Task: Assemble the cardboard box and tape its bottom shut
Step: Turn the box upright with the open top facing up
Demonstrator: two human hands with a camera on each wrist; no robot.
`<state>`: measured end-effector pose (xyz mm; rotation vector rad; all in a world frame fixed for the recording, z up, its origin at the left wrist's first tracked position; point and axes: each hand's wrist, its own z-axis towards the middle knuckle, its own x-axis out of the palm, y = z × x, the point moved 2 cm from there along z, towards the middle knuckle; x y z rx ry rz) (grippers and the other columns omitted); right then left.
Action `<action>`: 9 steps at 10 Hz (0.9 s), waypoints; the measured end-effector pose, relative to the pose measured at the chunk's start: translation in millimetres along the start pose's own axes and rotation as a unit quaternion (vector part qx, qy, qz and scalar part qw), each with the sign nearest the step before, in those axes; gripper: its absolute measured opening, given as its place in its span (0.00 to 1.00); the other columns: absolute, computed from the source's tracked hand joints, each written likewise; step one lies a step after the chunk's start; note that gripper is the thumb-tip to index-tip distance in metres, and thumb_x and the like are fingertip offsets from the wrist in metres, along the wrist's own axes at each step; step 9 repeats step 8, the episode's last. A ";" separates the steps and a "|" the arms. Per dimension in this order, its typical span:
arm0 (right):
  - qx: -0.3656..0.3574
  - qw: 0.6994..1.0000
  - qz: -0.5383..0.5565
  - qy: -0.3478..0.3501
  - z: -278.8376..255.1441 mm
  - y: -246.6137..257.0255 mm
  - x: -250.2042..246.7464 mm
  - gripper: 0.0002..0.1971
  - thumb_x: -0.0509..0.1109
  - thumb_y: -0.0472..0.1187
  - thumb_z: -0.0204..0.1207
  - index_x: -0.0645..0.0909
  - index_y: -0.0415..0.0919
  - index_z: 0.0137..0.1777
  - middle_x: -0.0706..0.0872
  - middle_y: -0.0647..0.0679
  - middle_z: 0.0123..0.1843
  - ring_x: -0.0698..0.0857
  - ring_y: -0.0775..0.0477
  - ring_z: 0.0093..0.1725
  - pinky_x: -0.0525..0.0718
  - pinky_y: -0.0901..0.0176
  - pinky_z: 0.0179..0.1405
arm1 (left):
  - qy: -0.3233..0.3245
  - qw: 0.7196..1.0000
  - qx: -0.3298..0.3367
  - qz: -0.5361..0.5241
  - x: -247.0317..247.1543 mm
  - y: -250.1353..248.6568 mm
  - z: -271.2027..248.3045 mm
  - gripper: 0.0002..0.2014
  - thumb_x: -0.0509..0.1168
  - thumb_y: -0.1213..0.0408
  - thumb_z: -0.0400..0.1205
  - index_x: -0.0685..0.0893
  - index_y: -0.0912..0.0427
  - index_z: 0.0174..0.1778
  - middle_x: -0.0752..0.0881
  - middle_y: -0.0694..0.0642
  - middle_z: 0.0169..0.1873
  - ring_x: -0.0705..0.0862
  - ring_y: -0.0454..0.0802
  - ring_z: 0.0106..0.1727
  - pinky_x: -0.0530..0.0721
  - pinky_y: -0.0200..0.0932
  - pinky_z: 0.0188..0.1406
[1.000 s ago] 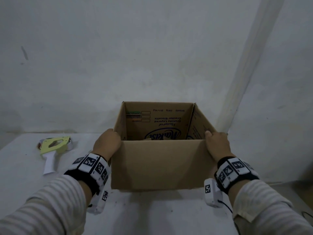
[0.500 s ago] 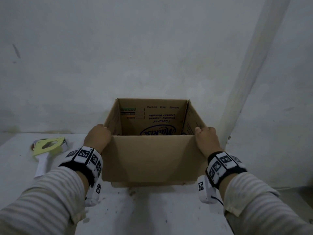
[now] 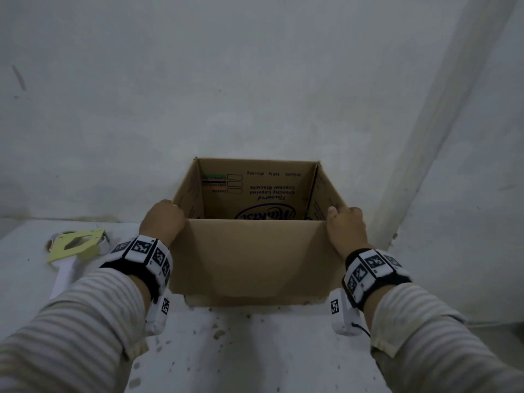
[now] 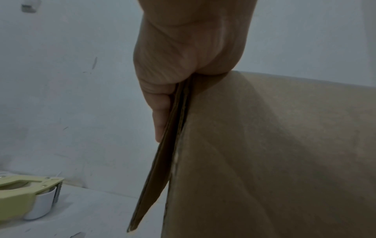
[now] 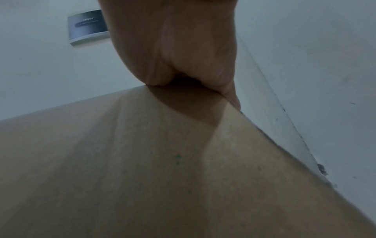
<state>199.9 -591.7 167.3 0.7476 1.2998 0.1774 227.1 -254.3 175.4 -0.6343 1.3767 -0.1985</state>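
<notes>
Holding the cardboard box by its two near top corners, the person has it open side up on the white table. Compared with a moment ago, the box has slid a little to the left and nearer the wall, and it sits more square now. My guess is that the box is being set down or moved into place.

Off to the left of the left hand lies the tape dispenser, well apart from it and not touched. It is yellow-green with a white handle.

The left hand curls over the near left corner of the box. In the left wrist view its fingers pinch a side flap flat against the outside of the box.

Between the two hands is the open box. I can see printed words on its far inside wall. The floor of the box is hidden by the near wall, so I cannot tell if anything is inside, or if the bottom is taped.

The right hand curls over the near right corner and grips it.
</notes>
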 end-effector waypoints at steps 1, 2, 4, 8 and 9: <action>0.007 1.000 0.008 -0.017 8.9 -1.8 6.8 0.24 0.47 0.48 0.86 0.75 0.32 0.67 0.73 0.33 0.68 0.71 0.29 0.66 0.71 0.40 0.67 | 0.007 1.000 0.001 -0.013 2.2 1.0 5.0 0.18 0.48 0.72 0.87 0.78 0.80 0.59 0.79 0.76 0.60 0.79 0.71 0.61 0.76 0.58 0.59; 0.018 1.000 0.008 -0.018 10.7 -2.3 10.1 0.25 0.47 0.50 0.85 0.74 0.33 0.67 0.73 0.33 0.68 0.73 0.29 0.65 0.72 0.39 0.66 | 0.000 1.000 0.000 -0.023 2.4 3.1 9.5 0.18 0.48 0.70 0.87 0.79 0.79 0.58 0.79 0.76 0.60 0.79 0.71 0.61 0.76 0.57 0.56; 0.012 1.000 0.011 -0.007 5.5 -2.1 2.2 0.26 0.48 0.51 0.86 0.72 0.33 0.71 0.69 0.32 0.70 0.72 0.26 0.67 0.69 0.38 0.70 | 0.021 0.999 0.004 -0.024 1.8 3.1 10.5 0.19 0.47 0.69 0.88 0.78 0.78 0.61 0.79 0.76 0.62 0.78 0.70 0.62 0.75 0.56 0.56; -0.053 0.993 -0.058 -0.083 -50.4 12.7 2.1 0.27 0.54 0.54 0.84 0.68 0.36 0.76 0.64 0.32 0.79 0.60 0.31 0.79 0.56 0.40 0.80 | -0.027 0.986 0.054 -0.157 -17.6 44.7 -23.1 0.21 0.51 0.52 0.85 0.79 0.63 0.36 0.80 0.69 0.40 0.78 0.66 0.40 0.74 0.53 0.41; -0.053 0.993 -0.058 -0.083 -50.4 12.7 2.1 0.27 0.54 0.54 0.84 0.68 0.36 0.76 0.64 0.32 0.79 0.60 0.31 0.79 0.56 0.40 0.80 | -0.027 0.986 0.054 -0.157 -17.6 44.7 -23.1 0.21 0.51 0.52 0.85 0.79 0.63 0.36 0.80 0.69 0.40 0.78 0.66 0.40 0.74 0.53 0.41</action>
